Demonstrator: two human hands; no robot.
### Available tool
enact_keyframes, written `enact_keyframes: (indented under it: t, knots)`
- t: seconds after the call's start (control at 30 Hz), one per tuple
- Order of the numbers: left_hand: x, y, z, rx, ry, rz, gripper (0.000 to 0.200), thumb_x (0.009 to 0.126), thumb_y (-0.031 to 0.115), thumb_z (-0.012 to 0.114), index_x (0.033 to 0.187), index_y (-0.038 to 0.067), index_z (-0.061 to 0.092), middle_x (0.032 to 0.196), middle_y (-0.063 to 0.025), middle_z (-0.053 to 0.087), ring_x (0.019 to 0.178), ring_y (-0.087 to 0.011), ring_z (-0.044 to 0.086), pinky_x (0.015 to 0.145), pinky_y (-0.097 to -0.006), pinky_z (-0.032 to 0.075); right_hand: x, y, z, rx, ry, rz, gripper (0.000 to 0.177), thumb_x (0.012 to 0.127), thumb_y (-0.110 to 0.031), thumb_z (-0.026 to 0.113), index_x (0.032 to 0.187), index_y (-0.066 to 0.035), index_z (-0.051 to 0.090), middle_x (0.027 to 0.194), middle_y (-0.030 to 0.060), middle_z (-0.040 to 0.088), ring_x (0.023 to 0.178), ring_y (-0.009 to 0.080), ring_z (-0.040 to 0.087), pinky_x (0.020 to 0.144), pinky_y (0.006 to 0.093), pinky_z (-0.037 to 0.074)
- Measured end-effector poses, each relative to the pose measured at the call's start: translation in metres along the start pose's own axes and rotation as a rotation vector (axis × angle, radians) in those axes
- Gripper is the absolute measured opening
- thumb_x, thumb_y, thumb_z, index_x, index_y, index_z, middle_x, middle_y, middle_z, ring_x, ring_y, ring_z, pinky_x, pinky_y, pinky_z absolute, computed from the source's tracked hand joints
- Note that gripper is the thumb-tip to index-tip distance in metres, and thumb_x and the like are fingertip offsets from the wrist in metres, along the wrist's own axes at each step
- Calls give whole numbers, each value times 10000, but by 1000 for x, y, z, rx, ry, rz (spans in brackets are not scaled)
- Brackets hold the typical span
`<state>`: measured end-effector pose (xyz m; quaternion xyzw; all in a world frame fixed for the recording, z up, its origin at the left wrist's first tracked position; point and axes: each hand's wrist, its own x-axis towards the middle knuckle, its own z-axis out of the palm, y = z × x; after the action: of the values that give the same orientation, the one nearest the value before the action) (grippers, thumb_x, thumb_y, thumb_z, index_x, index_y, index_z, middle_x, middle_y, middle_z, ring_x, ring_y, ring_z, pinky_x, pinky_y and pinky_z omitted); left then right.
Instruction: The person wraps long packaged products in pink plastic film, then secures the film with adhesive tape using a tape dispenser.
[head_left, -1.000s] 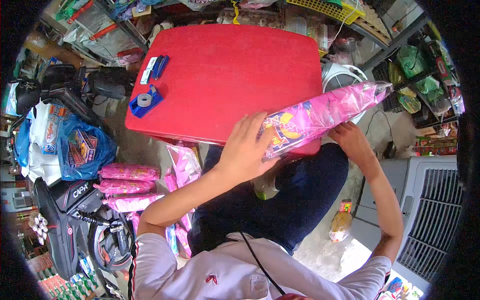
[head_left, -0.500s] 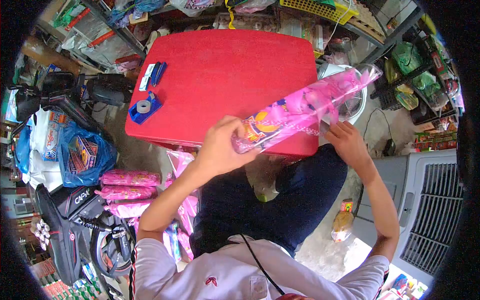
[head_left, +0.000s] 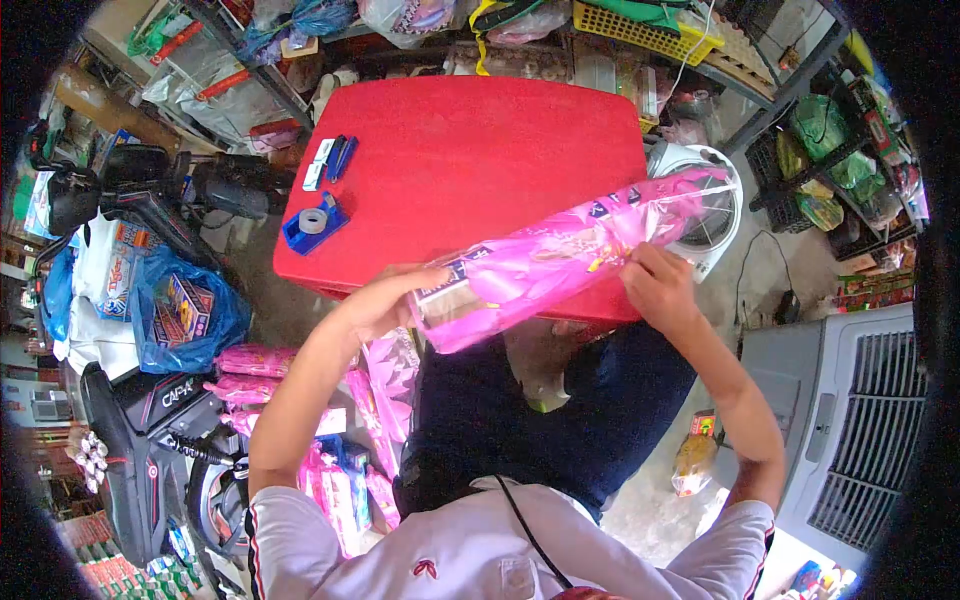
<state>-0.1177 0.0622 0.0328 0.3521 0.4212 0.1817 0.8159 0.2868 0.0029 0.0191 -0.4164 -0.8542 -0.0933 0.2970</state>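
A long pink package [head_left: 545, 270] in clear plastic slants over the near right part of the red table [head_left: 480, 150]. Its wide end points at my left hand [head_left: 385, 305], which holds that end, partly blurred, with some fingers hidden by the wrapping. My right hand [head_left: 660, 288] is closed on the package's lower edge, nearer its narrow, crinkled end. Dark printing shows along the upper side; what lies inside cannot be made out clearly.
On the table's left side are a blue tape dispenser [head_left: 315, 224], a blue stapler [head_left: 341, 157] and a small white box [head_left: 318, 165]. A white fan [head_left: 712, 210] stands beyond the right edge. More pink packages [head_left: 255, 360] lie at lower left, near a motorbike [head_left: 150, 430].
The package has turned over to show another side, and its wide end has come down and left with my left hand. My right hand has shifted slightly left along it.
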Motion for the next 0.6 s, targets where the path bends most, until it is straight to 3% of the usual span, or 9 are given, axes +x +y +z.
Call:
enact_keyframes:
  t: [0.03,0.13,0.33,0.37,0.47,0.5,0.6]
  knots:
    - [-7,1,3,-75,10,-8,624,959,358,719,1467,40,547,1331,-114,682,1160,-228,690,980,-392,567,0,-4,11,16,56,25,164,711,-3,712,819,-71,609,817,77,568,674,274,633,587,399,527]
    - [-21,-1,5,-100,102,-26,652,966,418,673,1488,56,524,1388,-134,653,1258,-263,640,1100,-453,490,12,-16,27,3,121,70,166,725,20,728,806,-66,611,793,84,565,657,274,629,581,396,520]
    - [-17,-45,-26,-375,131,-82,667,992,525,572,1492,89,507,1409,-169,622,1270,-332,629,1093,-557,494,56,-13,42,76,107,42,187,748,-44,709,920,-110,673,872,78,578,740,282,652,640,402,550]
    - [-8,-64,-42,-486,-37,-105,700,1000,544,539,1506,65,474,1409,-211,603,1275,-402,611,1080,-639,477,64,-12,46,86,89,27,182,761,-45,706,930,-107,677,883,79,584,746,287,655,651,405,557]
    - [-2,-93,-47,-554,-122,-102,701,1013,563,497,1483,43,482,1406,-240,588,1267,-454,598,1063,-700,456,88,-13,59,132,145,-45,168,795,-46,690,956,-94,680,913,81,597,761,309,661,681,428,571]
    - [-3,-95,-49,-547,-189,-116,718,1008,597,490,1435,20,522,1357,-229,626,1261,-410,615,1071,-624,480,92,-11,61,170,102,-28,153,803,-45,685,949,-90,675,912,85,595,766,314,663,684,435,572]
    - [7,-107,-39,-354,436,64,769,996,661,473,1373,-1,577,1307,-196,668,1213,-363,645,1044,-522,508,101,-6,67,240,-20,20,106,822,-41,671,921,-76,659,909,96,589,777,329,667,687,453,573]
